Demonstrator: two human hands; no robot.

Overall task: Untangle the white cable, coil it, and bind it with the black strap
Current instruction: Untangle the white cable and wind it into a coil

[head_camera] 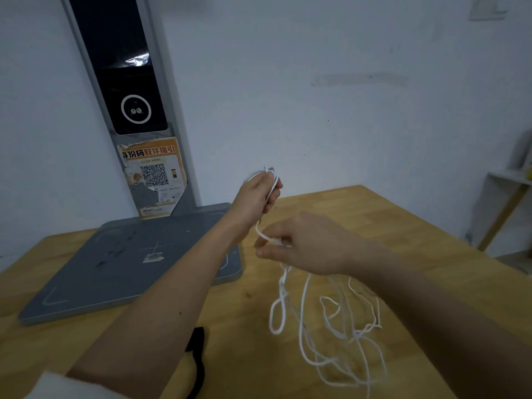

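Note:
My left hand (256, 194) is raised above the table and grips a few small loops of the white cable (302, 318). From that fist the cable drops to my right hand (299, 243), which pinches it between thumb and fingertips. Below my right hand the cable hangs down and spreads in loose, crossing loops on the wooden table (403, 231). The black strap (197, 361) lies on the table near the front edge, partly hidden under my left forearm.
A grey scanner stand with a flat base (121, 263) and a tall upright column (126, 90) occupies the table's left rear, close to my left arm. A white wall is behind. A white shelf (509, 203) stands off the table's right side.

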